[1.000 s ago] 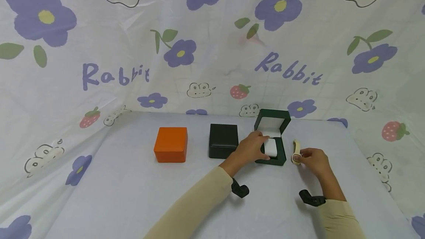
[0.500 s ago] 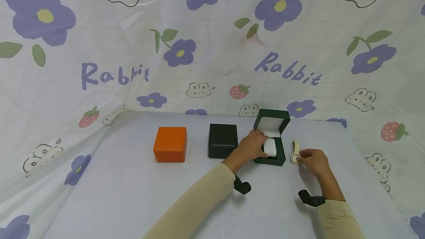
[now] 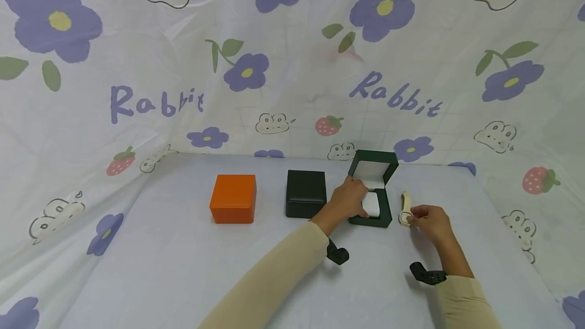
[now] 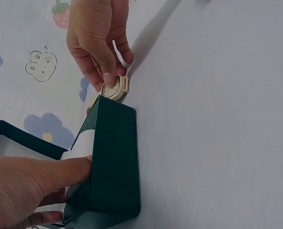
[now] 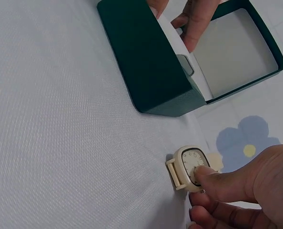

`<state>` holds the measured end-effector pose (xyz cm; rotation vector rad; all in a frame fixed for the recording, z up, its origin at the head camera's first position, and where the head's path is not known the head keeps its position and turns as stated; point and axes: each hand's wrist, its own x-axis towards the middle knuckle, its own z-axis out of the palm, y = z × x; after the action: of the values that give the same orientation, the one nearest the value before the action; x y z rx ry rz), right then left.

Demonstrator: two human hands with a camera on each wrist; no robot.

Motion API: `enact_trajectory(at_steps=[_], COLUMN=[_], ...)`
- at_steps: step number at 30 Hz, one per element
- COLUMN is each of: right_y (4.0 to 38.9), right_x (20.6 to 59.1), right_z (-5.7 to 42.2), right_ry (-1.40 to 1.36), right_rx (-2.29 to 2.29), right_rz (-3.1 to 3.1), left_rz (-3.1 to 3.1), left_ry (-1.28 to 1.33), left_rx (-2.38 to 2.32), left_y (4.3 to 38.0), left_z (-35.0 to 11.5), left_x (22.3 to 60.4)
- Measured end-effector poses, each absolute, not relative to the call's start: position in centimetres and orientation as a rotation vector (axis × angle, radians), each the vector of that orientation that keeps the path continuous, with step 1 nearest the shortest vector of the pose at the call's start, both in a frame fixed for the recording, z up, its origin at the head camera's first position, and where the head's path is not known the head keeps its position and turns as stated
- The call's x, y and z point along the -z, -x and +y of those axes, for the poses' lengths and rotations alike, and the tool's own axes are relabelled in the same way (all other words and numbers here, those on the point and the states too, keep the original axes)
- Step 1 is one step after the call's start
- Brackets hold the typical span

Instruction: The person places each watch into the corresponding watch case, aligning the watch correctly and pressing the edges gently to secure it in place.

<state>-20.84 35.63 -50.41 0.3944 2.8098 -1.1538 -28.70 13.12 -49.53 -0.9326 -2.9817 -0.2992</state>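
An open green watch box (image 3: 385, 208) stands on the white cloth, its lid (image 3: 376, 156) tipped up at the back. My left hand (image 3: 346, 200) reaches into it, pinching the white cushion (image 3: 372, 204) between thumb and fingers. In the left wrist view, the thumb lies just inside the front wall of the green box (image 4: 115, 157). To the right, my right hand (image 3: 432, 222) pinches a cream watch (image 3: 404, 218), the thumb pressed on its face and the fingers behind. The right wrist view shows the watch (image 5: 189, 160) apart from the box, its strap partly hidden.
Left of the green box sits a closed black box (image 3: 305, 193), partly behind my left wrist. Farther left is a closed orange box (image 3: 233, 198). A white sheet printed with flowers and rabbits (image 3: 274, 80) hangs behind the table.
My left wrist and forearm have shifted slightly to the right while the fingers stay at the cushion. My right hand keeps the watch in the same spot.
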Motion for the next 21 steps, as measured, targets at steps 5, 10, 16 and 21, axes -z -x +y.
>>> enact_trajectory(at_steps=[5, 10, 16, 21], right_y=[20.8, 20.75, 20.62, 20.35], right_x=[50.51, 50.48, 50.36, 50.41], right_z=[35.64, 35.78, 35.78, 35.67], right_ry=[-0.387, -0.381, -0.374, -0.331], right_rx=[1.155, 1.142, 1.145, 1.168], right_rz=[2.811, 2.816, 2.825, 2.849], left_rz=[-3.006, -2.96, -2.879, -2.831], left_ry=[0.886, 0.909, 0.98, 1.03], left_rx=[0.28, 0.304, 0.31, 0.37], left_y=[28.76, 28.87, 28.8, 28.56], left_z=[13.65, 13.68, 13.22, 12.8], left_x=[49.58, 49.84, 49.97, 50.16])
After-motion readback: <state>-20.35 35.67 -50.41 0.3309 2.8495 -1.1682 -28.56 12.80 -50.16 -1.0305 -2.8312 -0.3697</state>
